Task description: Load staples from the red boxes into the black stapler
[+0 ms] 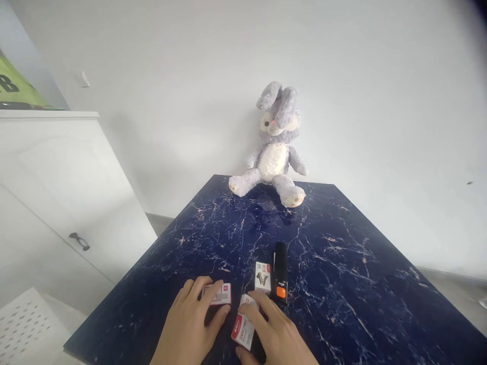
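My left hand (193, 317) has its fingers curled over a small red-and-white box (225, 294) lying on the dark blue table, thumb at the near side. Between the fingers and thumb of my right hand (268, 327) is a red-and-white box of staples (242, 329), printed with what looks like 24/6, tilted to the table's length. Just beyond it lies a white box with a picture of black clips (263, 277). A black stapler (280, 266) with an orange patch at its near end rests right beside that clip box.
A grey plush rabbit (274, 152) sits at the far edge of the marbled table (327, 263), against a pale wall. To the left stands a white cabinet (57, 187) with a dark handle. A white perforated object (23, 324) is low at left.
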### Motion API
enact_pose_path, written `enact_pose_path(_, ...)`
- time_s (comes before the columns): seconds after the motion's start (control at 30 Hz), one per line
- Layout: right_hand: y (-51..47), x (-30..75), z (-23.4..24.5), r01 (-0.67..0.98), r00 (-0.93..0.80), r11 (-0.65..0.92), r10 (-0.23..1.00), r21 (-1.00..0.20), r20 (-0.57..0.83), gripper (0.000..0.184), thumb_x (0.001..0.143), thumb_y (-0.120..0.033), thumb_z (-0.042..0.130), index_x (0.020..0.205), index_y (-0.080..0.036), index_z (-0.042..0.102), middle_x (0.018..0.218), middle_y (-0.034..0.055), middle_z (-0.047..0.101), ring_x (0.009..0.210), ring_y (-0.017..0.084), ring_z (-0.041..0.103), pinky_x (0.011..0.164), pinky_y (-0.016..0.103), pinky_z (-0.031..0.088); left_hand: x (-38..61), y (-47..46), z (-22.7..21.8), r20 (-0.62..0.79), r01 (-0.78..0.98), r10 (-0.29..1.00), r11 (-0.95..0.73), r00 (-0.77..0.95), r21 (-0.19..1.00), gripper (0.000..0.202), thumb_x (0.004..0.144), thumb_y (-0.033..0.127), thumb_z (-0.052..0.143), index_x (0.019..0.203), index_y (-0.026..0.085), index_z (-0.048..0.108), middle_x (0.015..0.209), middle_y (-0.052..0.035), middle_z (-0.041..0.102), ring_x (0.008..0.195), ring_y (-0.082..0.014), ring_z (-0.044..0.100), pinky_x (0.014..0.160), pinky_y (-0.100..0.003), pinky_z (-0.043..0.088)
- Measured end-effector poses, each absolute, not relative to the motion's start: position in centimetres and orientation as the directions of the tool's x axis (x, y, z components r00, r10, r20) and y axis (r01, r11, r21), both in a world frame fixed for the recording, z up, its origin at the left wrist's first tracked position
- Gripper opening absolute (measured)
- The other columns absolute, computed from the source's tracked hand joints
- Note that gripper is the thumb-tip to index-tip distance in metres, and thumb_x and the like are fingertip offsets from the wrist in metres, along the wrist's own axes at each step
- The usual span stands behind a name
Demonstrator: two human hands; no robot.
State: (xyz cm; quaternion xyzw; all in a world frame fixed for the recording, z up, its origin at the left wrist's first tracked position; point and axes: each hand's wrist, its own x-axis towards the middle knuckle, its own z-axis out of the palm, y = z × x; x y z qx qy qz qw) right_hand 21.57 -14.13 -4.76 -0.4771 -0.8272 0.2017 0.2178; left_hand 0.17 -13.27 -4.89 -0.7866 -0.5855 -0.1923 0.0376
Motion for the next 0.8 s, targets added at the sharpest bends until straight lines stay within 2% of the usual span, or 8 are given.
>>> enact_pose_path(0.1, -13.9, 21.6, -4.5, 0.684, -0.398, 0.426, 0.898, -0.591, 0.187, 0.039, 0.062, -0.011, 0.066, 0.096, -0.023, 0.053, 0.117, 0.0059, 0.061, 0.101, 0.023, 0.063, 0.084, 0.031, 0.055, 0.5, -13.6, -4.2, 0.304, 0.917, 0.914, -0.34, 0.27, 0.207, 0.024, 0.088, 0.04, 0.06, 0.107, 0.025, 0.066, 0.11, -0.0077, 0.062, 0.099, -0.0282, 0.06, 0.083, -0.042, 0.054)
enact_pose_path(0.17, -13.9, 21.6, -4.6, 0.671, -0.376, 0.419, 0.904, -0.612, 0.206, 0.036, 0.06, -0.011, 0.067, 0.09, -0.023, 0.049, 0.113, 0.0046, 0.061, 0.098, 0.021, 0.063, 0.082, 0.029, 0.055, 0.6, -13.9, -4.0, 0.291, 0.907, 0.916, -0.35, 0.277, 0.236, 0.018, 0.086, 0.033, 0.06, 0.101, 0.024, 0.065, 0.112, -0.0081, 0.062, 0.1, -0.0284, 0.061, 0.082, -0.042, 0.055)
enact_pose_path(0.2, -13.9, 21.6, -4.8, 0.666, -0.374, 0.421, 0.903, -0.616, 0.212, 0.037, 0.06, -0.011, 0.067, 0.089, -0.023, 0.048, 0.113, 0.0045, 0.06, 0.1, 0.021, 0.062, 0.083, 0.029, 0.054, 0.6, -14.0, -4.0, 0.293, 0.9, 0.914, -0.356, 0.28, 0.251, 0.018, 0.085, 0.028, 0.059, 0.102, 0.025, 0.065, 0.116, -0.0083, 0.061, 0.103, -0.0285, 0.06, 0.083, -0.042, 0.055)
enact_pose_path(0.27, -13.9, 21.5, -5.1, 0.67, -0.367, 0.422, 0.903, -0.61, 0.221, 0.039, 0.06, -0.012, 0.068, 0.092, -0.023, 0.049, 0.12, 0.0058, 0.059, 0.108, 0.024, 0.06, 0.088, 0.031, 0.053, 0.4, -14.1, -4.2, 0.317, 0.891, 0.909, -0.362, 0.271, 0.275, 0.032, 0.081, 0.02, 0.058, 0.112, 0.027, 0.062, 0.128, -0.0085, 0.056, 0.113, -0.0299, 0.058, 0.089, -0.044, 0.054)
enact_pose_path(0.37, -14.1, 21.5, -5.3, 0.685, -0.372, 0.432, 0.9, -0.587, 0.229, 0.042, 0.06, -0.011, 0.067, 0.096, -0.024, 0.05, 0.125, 0.007, 0.058, 0.112, 0.026, 0.059, 0.091, 0.033, 0.053, 0.1, -13.9, -4.8, 0.355, 0.888, 0.907, -0.341, 0.224, 0.31, 0.054, 0.077, 0.018, 0.06, 0.13, 0.028, 0.054, 0.136, -0.0091, 0.052, 0.125, -0.0325, 0.051, 0.099, -0.049, 0.05)
enact_pose_path(0.53, -14.0, 21.7, -5.4, 0.672, -0.427, 0.501, 0.864, -0.545, 0.268, 0.043, 0.062, -0.01, 0.065, 0.1, -0.024, 0.05, 0.12, 0.0077, 0.06, 0.107, 0.025, 0.062, 0.083, 0.03, 0.056, -0.3, -13.9, -5.0, 0.302, 0.85, 0.943, -0.273, 0.142, 0.451, 0.059, 0.081, 0.021, 0.061, 0.138, 0.028, 0.046, 0.119, -0.0077, 0.064, 0.109, -0.0275, 0.064, 0.09, -0.043, 0.056)
enact_pose_path(0.67, -13.8, 21.8, -5.4, 0.658, -0.44, 0.524, 0.85, -0.541, 0.288, 0.043, 0.062, -0.01, 0.066, 0.101, -0.023, 0.052, 0.124, 0.0083, 0.059, 0.111, 0.026, 0.061, 0.088, 0.033, 0.055, -0.7, -14.4, -4.3, 0.334, 0.837, 0.929, -0.306, 0.158, 0.455, 0.065, 0.084, 0.032, 0.064, 0.145, 0.03, 0.04, 0.131, -0.0096, 0.06, 0.116, -0.0299, 0.062, 0.093, -0.044, 0.056)
enact_pose_path(0.8, -13.7, 22.1, -5.1, 0.679, -0.453, 0.49, 0.865, -0.546, 0.213, 0.042, 0.063, -0.013, 0.067, 0.102, -0.022, 0.055, 0.138, 0.0111, 0.052, 0.121, 0.03, 0.056, 0.093, 0.038, 0.054, -0.9, -14.5, -4.0, 0.275, 0.844, 0.931, -0.341, 0.241, 0.415, 0.055, 0.088, 0.04, 0.061, 0.141, 0.035, 0.046, 0.144, -0.007, 0.049, 0.123, -0.03, 0.057, 0.094, -0.042, 0.056)
